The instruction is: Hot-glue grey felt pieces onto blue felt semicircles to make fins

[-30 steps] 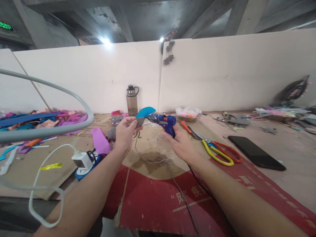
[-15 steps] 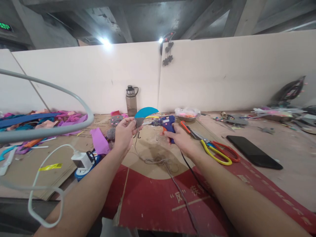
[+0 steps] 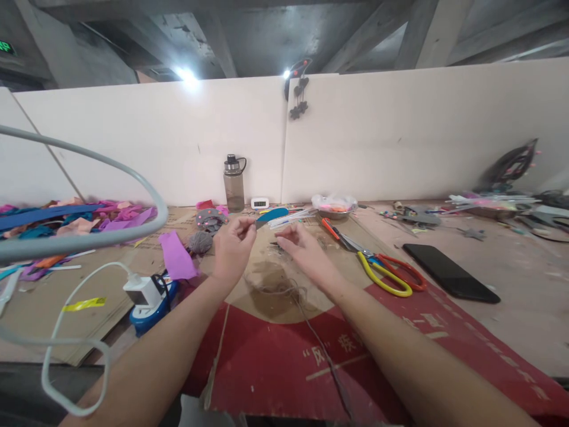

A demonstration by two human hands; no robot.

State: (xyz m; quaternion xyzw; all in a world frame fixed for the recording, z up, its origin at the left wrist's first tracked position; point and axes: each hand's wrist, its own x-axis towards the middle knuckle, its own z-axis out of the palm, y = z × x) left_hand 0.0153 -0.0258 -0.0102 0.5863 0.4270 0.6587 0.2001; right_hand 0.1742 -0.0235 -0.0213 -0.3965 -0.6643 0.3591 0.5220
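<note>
Pinched between the thumb and fingers of my left hand [image 3: 233, 246] is a thin blue piece [image 3: 273, 215], seen nearly edge-on, its far end pointing right. My right hand [image 3: 304, 249] is a short way to the right, fingers drawn together. Something small and dark at its fingertips is too small to name. The glue gun does not show. Below and between the hands, loose grey yarn [image 3: 291, 289] lies on the cardboard [image 3: 284, 311]. A grey yarn ball [image 3: 200, 242] sits left of my left hand.
Scissors [image 3: 386, 274], an orange-handled cutter [image 3: 329, 228] and a black phone [image 3: 448, 273] lie right. Behind are a bottle [image 3: 233, 187], small display [image 3: 259, 203], white sticks [image 3: 291, 218] and a bowl [image 3: 335, 213]. Left are a plug [image 3: 143, 292], a looping cable and felt scraps [image 3: 80, 216].
My right hand has let go of the blue glue gun and moved a little left, its fingers now closed. The blue piece has tilted to nearly edge-on, and the small display has come into view.
</note>
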